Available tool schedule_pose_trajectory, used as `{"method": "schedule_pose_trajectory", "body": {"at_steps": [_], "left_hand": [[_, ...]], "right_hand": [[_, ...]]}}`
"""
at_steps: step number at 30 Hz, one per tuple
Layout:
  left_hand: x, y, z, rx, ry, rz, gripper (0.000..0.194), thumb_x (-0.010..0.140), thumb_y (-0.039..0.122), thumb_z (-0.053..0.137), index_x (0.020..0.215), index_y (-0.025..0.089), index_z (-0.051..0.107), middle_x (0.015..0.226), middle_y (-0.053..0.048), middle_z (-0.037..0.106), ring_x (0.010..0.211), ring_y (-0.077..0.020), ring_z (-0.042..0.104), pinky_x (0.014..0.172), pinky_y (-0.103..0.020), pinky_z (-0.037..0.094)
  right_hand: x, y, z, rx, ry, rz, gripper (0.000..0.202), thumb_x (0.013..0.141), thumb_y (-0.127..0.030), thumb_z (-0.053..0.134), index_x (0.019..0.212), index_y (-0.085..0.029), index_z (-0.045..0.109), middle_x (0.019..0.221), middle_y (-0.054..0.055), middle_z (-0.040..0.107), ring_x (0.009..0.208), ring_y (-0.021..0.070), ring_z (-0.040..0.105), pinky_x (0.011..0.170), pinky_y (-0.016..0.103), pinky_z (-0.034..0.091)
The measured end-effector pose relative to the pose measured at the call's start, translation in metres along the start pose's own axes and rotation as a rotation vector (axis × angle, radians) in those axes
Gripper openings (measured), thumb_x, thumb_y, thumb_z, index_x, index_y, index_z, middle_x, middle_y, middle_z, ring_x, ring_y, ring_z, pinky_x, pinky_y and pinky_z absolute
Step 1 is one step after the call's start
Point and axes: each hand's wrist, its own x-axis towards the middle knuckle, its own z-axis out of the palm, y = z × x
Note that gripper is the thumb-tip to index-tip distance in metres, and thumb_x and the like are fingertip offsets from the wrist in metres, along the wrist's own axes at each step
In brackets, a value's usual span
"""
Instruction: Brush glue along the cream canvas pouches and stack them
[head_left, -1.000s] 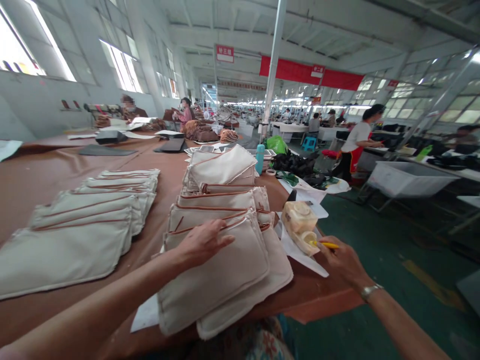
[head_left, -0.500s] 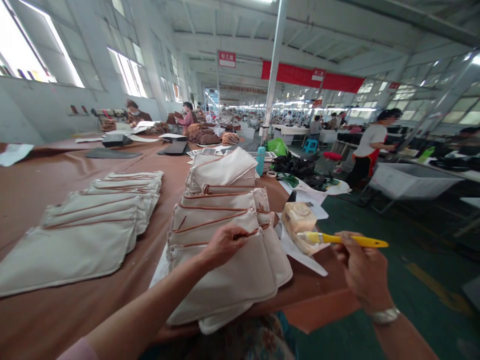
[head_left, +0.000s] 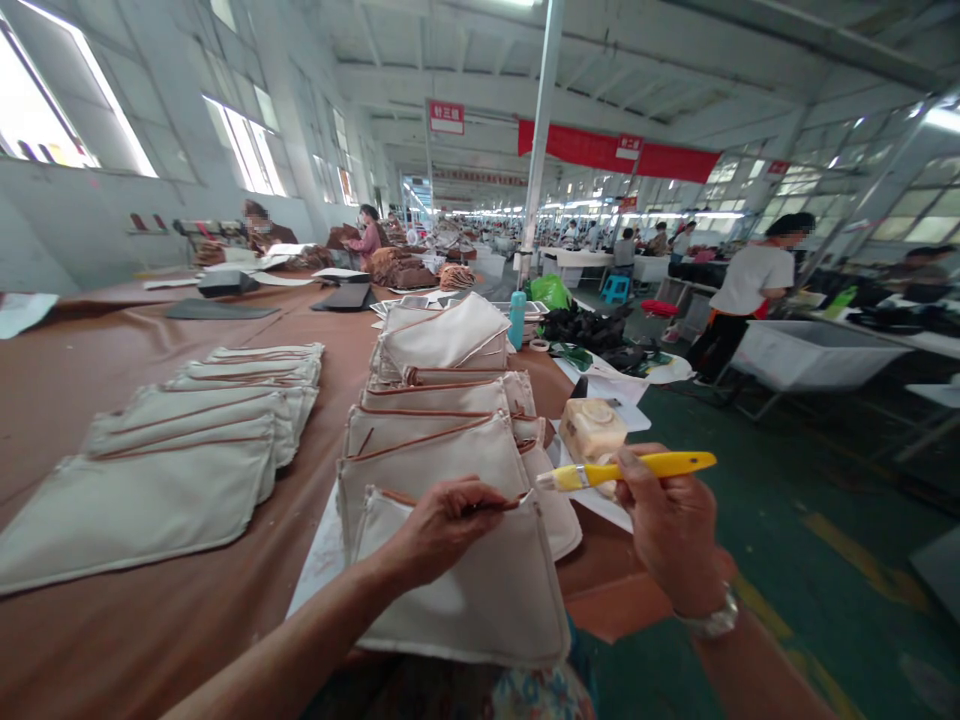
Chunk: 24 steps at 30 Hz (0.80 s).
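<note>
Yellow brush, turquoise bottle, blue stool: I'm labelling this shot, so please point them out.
Yellow brush (head_left: pixel 681 463): head view, on the handle.
Turquoise bottle (head_left: pixel 517 324): head view, middle of its side.
Blue stool (head_left: pixel 617 282): head view, on its seat.

on the table (head_left: pixel 127 350), a left row of overlapping fabric pouches (head_left: pixel 180 500) lies across from a right row of pouches (head_left: pixel 435 395). the left hand (head_left: pixel 446 525) is at the top edge of the nearest pouch (head_left: pixel 480 610), before the right row. the paintbrush (head_left: pixel 667 465) is in the right hand (head_left: pixel 671 530), its bristles near that pouch's upper right corner. behind the brush sits a container (head_left: pixel 592 428); farther back, a bottle (head_left: pixel 517 322) stands beside the right row's far end, left of a tape roll (head_left: pixel 538 345).
</note>
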Motion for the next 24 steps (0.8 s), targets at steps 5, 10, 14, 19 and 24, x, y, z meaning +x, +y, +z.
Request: {"method": "schedule_pose_trajectory", "body": {"at_steps": [5,10,14,19,24], "left_hand": [[-0.006,0.0,0.003,0.039,0.02,0.036,0.023,0.087,0.032,0.066,0.097,0.015,0.078,0.083,-0.004,0.066,0.074,-0.0134,0.061,0.062,-0.019,0.043],[-0.021,0.002,0.008,0.369,0.11,0.337,0.019,0.093,0.029,0.061,0.094,0.018,0.076,0.077,-0.004,0.065,0.066,-0.0106,0.059,0.058,-0.019,0.041],[-0.036,0.01,0.006,0.704,0.082,0.67,0.014,0.096,0.021,0.057,0.095,0.019,0.071,0.075,-0.002,0.065,0.065,-0.0108,0.055,0.059,-0.023,0.038],[-0.044,0.018,0.004,0.962,0.081,0.792,0.009,0.097,0.022,0.055,0.095,0.019,0.064,0.072,0.0,0.061,0.06,-0.0119,0.047,0.054,-0.03,0.03],[-0.048,0.013,0.007,1.064,0.09,0.858,0.008,0.097,0.022,0.055,0.092,0.019,0.061,0.069,0.001,0.057,0.059,-0.0124,0.045,0.054,-0.031,0.029]], "right_hand": [[-0.011,-0.008,-0.002,-0.031,-0.058,-0.024,0.029,0.093,-0.046,0.065,0.089,-0.017,0.064,0.062,-0.002,0.051,0.053,0.0142,0.047,0.049,0.023,0.039],[-0.009,-0.01,-0.011,-0.101,0.022,-0.014,0.032,0.092,-0.048,0.067,0.089,-0.016,0.067,0.062,0.0,0.053,0.054,0.0158,0.049,0.048,0.023,0.039],[-0.006,-0.024,-0.015,0.096,0.004,0.078,0.029,0.091,-0.044,0.071,0.088,-0.016,0.065,0.06,-0.002,0.049,0.051,0.0129,0.044,0.047,0.021,0.036],[-0.018,-0.037,-0.012,0.087,-0.226,0.086,0.024,0.094,-0.041,0.069,0.087,-0.017,0.066,0.062,-0.001,0.05,0.053,0.012,0.044,0.048,0.02,0.037],[-0.02,-0.044,-0.027,0.033,-0.311,0.074,0.021,0.092,-0.039,0.07,0.085,-0.019,0.067,0.079,0.003,0.058,0.061,0.0154,0.051,0.049,0.021,0.04]]}}
